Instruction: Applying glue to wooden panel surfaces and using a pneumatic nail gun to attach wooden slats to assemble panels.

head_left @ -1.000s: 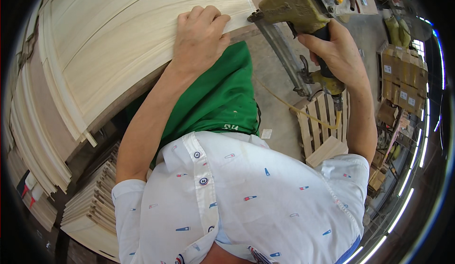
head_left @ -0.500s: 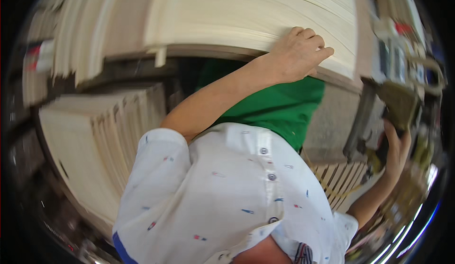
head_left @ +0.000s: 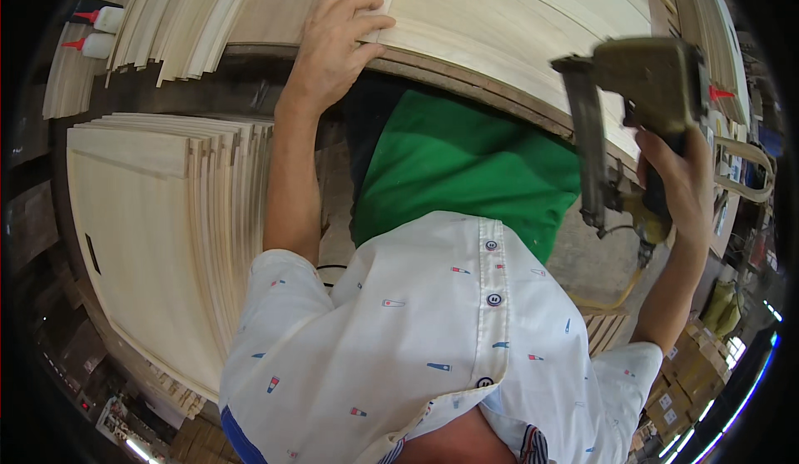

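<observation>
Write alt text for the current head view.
A person's right hand holds an olive nail gun near a pale wooden panel, while the left hand rests at the panel's near left corner. More wooden panels stand stacked at left.

legible text: none | small white square labels (head_left: 665, 401) on stacked brown cardboard boxes (head_left: 697, 362), lower right: print too small to read

The left hand (head_left: 333, 48) has moved leftward along the panel (head_left: 499, 35), and the nail gun (head_left: 649, 73) apparently over it.
</observation>
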`<state>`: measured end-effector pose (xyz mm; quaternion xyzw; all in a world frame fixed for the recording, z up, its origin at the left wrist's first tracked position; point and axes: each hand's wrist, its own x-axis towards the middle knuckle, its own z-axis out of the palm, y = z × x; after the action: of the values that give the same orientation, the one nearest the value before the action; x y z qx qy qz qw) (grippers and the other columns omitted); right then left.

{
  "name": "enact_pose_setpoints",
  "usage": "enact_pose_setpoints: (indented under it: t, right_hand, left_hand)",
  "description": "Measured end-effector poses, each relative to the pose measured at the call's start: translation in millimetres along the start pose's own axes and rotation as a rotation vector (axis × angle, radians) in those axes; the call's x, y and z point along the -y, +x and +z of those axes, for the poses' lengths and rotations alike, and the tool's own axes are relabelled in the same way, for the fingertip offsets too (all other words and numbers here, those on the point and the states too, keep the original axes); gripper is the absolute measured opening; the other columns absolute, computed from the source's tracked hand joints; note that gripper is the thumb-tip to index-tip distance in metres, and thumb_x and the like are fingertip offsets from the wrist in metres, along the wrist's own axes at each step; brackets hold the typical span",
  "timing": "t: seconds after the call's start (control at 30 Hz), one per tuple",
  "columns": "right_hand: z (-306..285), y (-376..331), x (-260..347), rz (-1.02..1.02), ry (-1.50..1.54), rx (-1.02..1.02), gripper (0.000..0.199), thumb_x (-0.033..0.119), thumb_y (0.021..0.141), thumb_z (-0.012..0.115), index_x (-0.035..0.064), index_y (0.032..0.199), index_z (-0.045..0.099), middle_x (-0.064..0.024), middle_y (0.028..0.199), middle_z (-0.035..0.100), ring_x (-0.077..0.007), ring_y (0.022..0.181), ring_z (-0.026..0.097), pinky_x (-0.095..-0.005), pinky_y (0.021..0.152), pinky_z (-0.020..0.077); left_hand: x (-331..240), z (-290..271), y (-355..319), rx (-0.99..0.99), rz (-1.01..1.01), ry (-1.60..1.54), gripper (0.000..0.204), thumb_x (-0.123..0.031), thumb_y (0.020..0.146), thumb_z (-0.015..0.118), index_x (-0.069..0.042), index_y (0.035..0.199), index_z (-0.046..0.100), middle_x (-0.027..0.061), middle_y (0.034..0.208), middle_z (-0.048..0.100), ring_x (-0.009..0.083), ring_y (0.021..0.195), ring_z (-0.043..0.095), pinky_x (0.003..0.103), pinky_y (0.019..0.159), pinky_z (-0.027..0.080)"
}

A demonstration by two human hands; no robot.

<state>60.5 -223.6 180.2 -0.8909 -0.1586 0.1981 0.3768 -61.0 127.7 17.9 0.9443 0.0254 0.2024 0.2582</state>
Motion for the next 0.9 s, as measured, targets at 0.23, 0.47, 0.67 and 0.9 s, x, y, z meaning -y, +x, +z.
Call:
enact_pose_setpoints:
  t: [0.23,0.47,0.67,0.9]
  right_hand:
    - [67,36,55,-0.205,-0.009,0.211,0.024,0.017,0.086,0.067,-0.004,0.095,0.059,-0.0025,0.064,0.057,-0.0072,0.054,0.053,-0.0232,0.049,0.0395]
    - [100,58,70,-0.206,-0.119,0.29,0.032,0.02,0.081,0.067,-0.0097,0.089,0.058,-0.0095,0.068,0.058,-0.0131,0.06,0.057,-0.0296,0.055,0.0461]
    - [104,62,72,-0.263,-0.131,0.289,0.032,0.02,0.08,0.066,-0.0097,0.091,0.059,-0.0101,0.068,0.058,-0.0143,0.06,0.057,-0.0303,0.058,0.0465]
    - [103,65,68,-0.255,-0.297,0.246,0.023,0.016,0.086,0.065,-0.0032,0.097,0.058,-0.0018,0.067,0.056,-0.0071,0.054,0.051,-0.025,0.048,0.0402]
  left_hand:
    - [4,3,-1,-0.014,0.024,-0.038,0.032,-0.009,0.075,0.071,-0.008,0.107,0.069,0.0075,0.125,0.059,0.0305,0.132,0.04,0.042,0.109,0.035]
    - [5,7,0,-0.06,0.065,-0.069,0.027,-0.005,0.072,0.068,-0.005,0.099,0.068,0.0085,0.119,0.059,0.0331,0.125,0.046,0.043,0.105,0.039]
    - [6,7,4,-0.075,0.092,-0.084,0.026,-0.005,0.072,0.068,-0.005,0.098,0.068,0.0085,0.117,0.059,0.0326,0.124,0.047,0.042,0.104,0.04]
    - [11,7,6,-0.033,0.058,-0.067,0.027,-0.007,0.073,0.067,-0.006,0.1,0.069,0.009,0.12,0.059,0.0323,0.126,0.045,0.041,0.105,0.038]
